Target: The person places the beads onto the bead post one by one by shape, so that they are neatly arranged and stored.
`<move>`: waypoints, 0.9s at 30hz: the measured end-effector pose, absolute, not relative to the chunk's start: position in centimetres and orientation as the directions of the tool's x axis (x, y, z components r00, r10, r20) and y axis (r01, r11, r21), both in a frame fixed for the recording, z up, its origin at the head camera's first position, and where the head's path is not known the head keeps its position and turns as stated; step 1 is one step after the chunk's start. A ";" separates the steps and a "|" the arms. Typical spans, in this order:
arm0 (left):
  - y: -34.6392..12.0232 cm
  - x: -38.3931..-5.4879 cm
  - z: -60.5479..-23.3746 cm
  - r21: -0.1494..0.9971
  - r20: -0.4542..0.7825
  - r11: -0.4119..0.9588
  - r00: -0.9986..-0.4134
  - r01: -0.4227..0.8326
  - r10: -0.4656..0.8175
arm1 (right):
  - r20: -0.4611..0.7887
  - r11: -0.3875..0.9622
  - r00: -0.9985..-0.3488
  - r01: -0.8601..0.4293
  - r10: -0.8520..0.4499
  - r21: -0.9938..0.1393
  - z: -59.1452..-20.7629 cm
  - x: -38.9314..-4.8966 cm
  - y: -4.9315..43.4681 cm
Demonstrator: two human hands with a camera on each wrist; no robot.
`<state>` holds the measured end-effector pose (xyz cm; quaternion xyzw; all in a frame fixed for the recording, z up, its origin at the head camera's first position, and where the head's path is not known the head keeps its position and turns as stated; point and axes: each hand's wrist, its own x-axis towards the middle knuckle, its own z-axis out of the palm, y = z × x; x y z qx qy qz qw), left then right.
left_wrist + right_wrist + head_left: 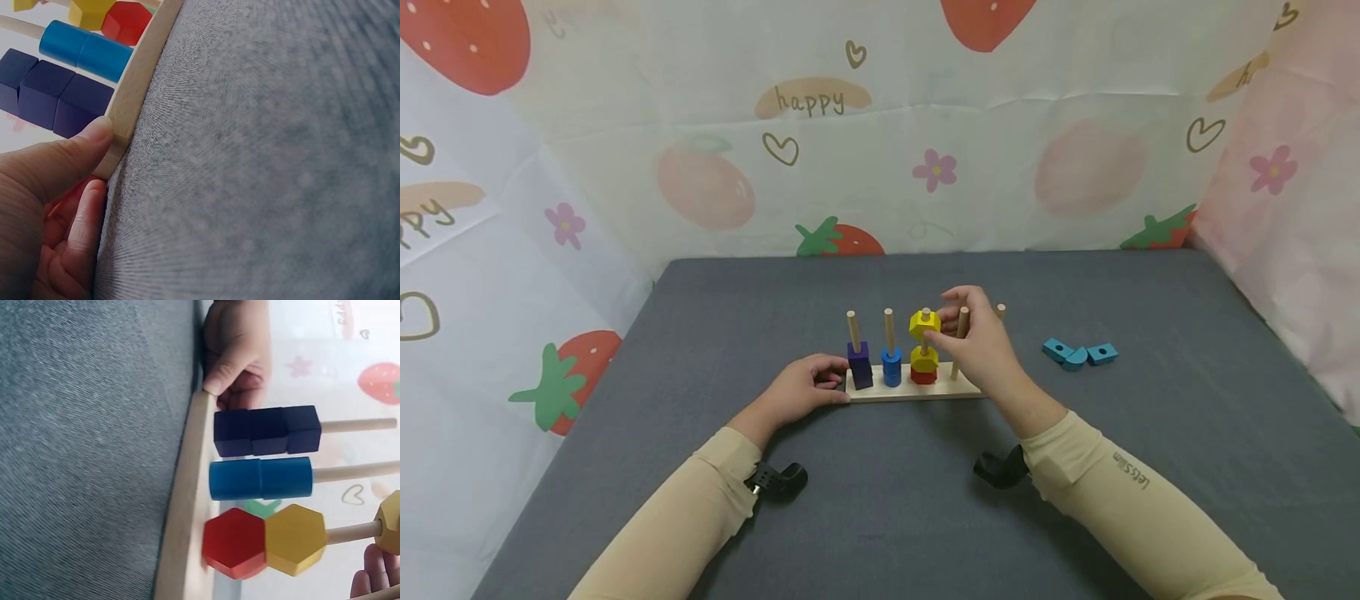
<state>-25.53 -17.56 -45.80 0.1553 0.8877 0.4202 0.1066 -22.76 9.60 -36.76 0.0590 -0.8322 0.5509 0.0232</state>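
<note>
My right hand (981,342) pinches a yellow hexagonal block (919,322) at the top of the third peg, with the peg's tip poking through it. Lower on that peg, a second yellow hexagonal block (295,539) sits against a red hexagonal block (234,542). The wooden peg board (883,396) is gripped at its left end by my left hand (801,387), its thumb on the edge. Purple square blocks (49,90) fill the lower part of the first peg; two blue cylinders (86,50) are on the second. The fourth peg (963,323) is bare.
Several light blue blocks (1076,359), some rectangular and one rounded, lie on the grey cloth (880,500) right of the board. A fifth peg (1001,310) shows its tip behind my right hand. A printed curtain (880,183) hangs behind the table.
</note>
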 end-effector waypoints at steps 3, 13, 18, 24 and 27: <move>-17.5 -25.5 -45.8 0.779 -0.063 0.600 -0.929 0.182 0.365 | 0.059 0.379 -0.996 -0.079 -0.066 -0.922 -37.1 -22.8 9.6; -17.5 -25.5 -45.8 0.779 -0.062 0.599 -0.928 0.185 0.367 | -0.027 0.395 -0.997 -0.002 -0.068 -0.919 -37.9 -22.7 9.6; -17.5 -25.5 -45.8 0.779 -0.058 0.599 -0.930 0.185 0.363 | -0.063 0.404 -0.995 0.027 -0.077 -0.915 -38.1 -22.7 9.8; -17.5 -25.5 -45.9 0.781 -0.052 0.596 -0.932 0.186 0.360 | -0.069 0.396 -0.994 0.030 -0.084 -0.918 -38.5 -22.7 9.8; -17.6 -25.6 -45.9 0.777 -0.048 0.599 -0.930 0.194 0.364 | -0.073 0.399 -0.994 0.033 -0.085 -0.916 -38.7 -22.8 9.8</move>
